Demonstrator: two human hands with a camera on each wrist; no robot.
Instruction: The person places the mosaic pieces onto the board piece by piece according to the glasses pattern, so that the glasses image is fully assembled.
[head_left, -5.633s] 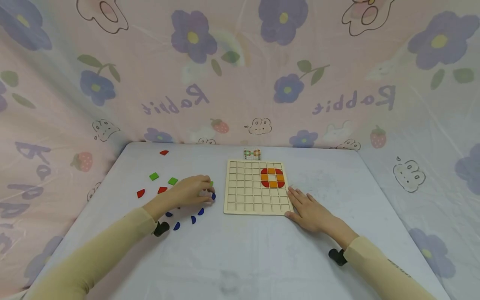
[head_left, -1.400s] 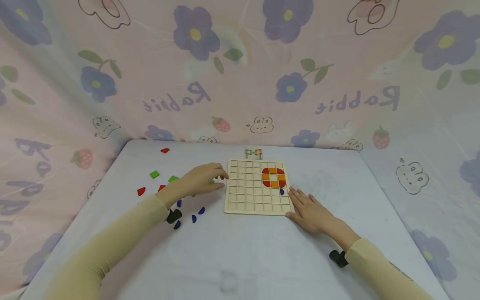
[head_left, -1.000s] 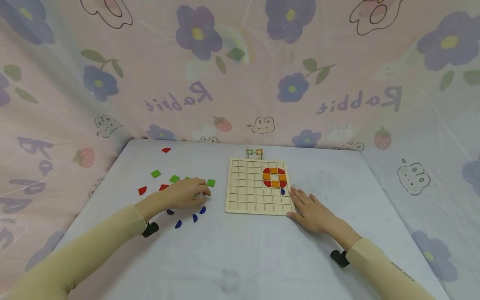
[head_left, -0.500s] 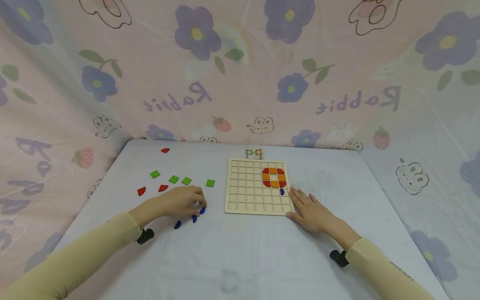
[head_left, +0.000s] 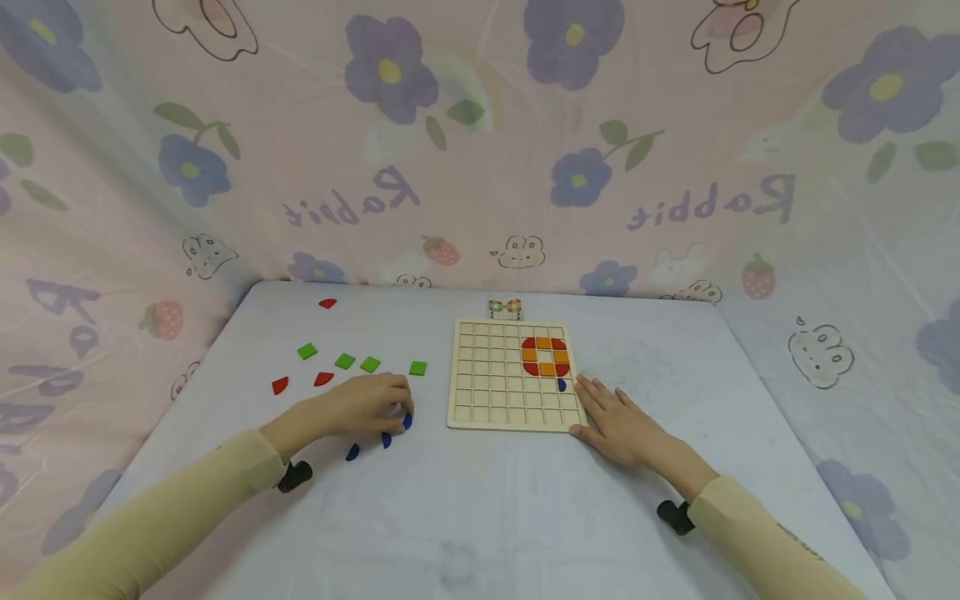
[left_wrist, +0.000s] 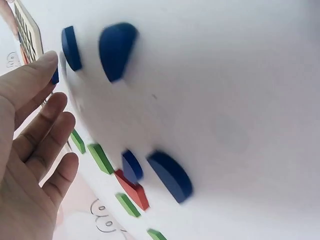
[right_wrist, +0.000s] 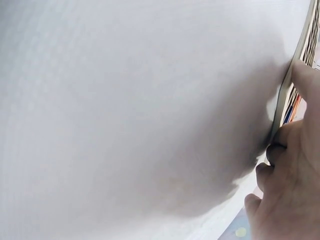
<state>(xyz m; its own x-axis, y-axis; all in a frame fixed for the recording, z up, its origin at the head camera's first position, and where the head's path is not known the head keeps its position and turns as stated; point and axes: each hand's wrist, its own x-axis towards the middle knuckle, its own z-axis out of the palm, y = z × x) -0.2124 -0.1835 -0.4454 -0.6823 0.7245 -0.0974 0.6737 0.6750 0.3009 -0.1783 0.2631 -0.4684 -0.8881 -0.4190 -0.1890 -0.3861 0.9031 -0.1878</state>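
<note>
At left of centre in the frame, the grip of the left hand is closed in a pinch on a blue piece, near the table's surface. In the left wrist view, the thumb and a finger cover most of it, so its exact outline cannot be confirmed. For sound handling, the pinch should bear on the edges, leaving the flat faces free; the piece is best turned level and square to a cell before being lowered. Neighbouring pieces could be nudged if the fingertips drag on lifting.

The held piece shows deep blue. The loose blue pieces are half-round and thick, with one straight edge; two lie just below the grip in the head view.

Right of centre, the right hand lies extended, pinching nothing, its fingertips at the right edge of the wooden board. Light, steady pressure there should suffice against sliding. The pale board is gridded; at its upper right, red and orange tiles form a ring round a bare cell, with a placed blue piece just below the ring's right side.

Farther out, at left, green squares and red pieces lie scattered on the table.
</note>
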